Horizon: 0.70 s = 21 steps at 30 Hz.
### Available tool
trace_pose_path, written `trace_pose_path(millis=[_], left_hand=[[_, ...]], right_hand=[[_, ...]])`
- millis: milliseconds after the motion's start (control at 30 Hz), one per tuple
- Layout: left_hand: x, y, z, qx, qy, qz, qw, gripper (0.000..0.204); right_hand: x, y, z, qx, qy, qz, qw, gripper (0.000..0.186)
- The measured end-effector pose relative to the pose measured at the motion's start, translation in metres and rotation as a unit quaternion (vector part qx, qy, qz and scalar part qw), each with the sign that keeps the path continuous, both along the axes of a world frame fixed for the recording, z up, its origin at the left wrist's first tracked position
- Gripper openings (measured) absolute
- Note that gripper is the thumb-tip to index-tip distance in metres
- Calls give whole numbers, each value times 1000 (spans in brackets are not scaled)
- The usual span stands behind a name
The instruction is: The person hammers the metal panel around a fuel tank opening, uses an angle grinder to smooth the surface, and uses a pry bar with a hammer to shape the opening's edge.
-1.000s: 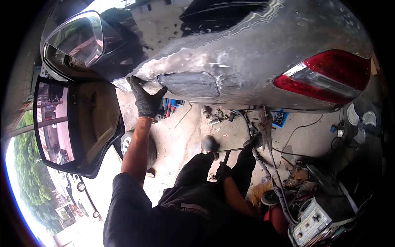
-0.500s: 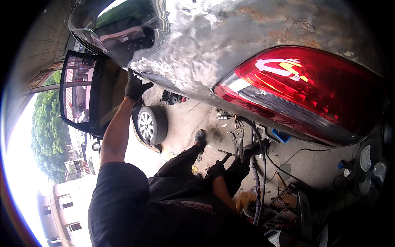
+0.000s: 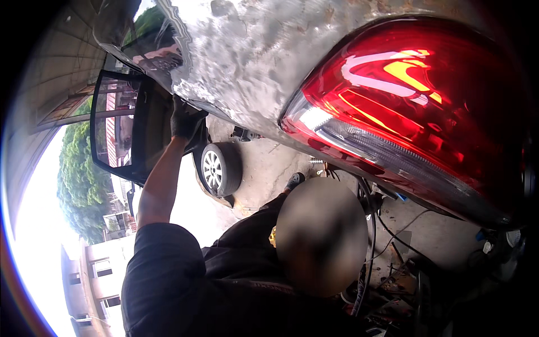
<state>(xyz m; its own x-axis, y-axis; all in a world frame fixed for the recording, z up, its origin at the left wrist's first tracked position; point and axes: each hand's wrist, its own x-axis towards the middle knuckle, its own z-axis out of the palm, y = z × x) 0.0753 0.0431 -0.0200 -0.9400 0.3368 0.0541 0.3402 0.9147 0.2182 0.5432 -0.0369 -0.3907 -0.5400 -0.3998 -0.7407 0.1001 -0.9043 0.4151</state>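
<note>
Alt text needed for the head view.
Gloved left hand at the edge of a car's scuffed grey panel, left of a red tail light; the right hand is out of sight. An open door and a wheel show beyond.

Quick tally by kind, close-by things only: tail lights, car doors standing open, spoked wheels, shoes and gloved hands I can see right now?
Red tail light: 1
Open car door: 1
Spoked wheel: 1
Dark shoe: 1
Gloved left hand: 1
Total: 5 (right hand not visible, so not counted)
</note>
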Motion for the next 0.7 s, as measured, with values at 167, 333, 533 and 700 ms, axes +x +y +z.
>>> trace_pose_path(millis=[167,333,533,700], left_hand=[[-4,-8,-6,13,11,-6,1000,122],[-16,-32,-16,-5,99,-75,992,122],[-54,-55,-49,35,280,-169,944,125],[-117,-49,-45,255,302,-173,902,82]], right_hand=[[-2,10,8,-58,19,-39,997,25],[-15,-10,13,68,-64,114,989,27],[-43,10,70,123,30,134,983,31],[-57,-47,84,584,10,345,734,30]])
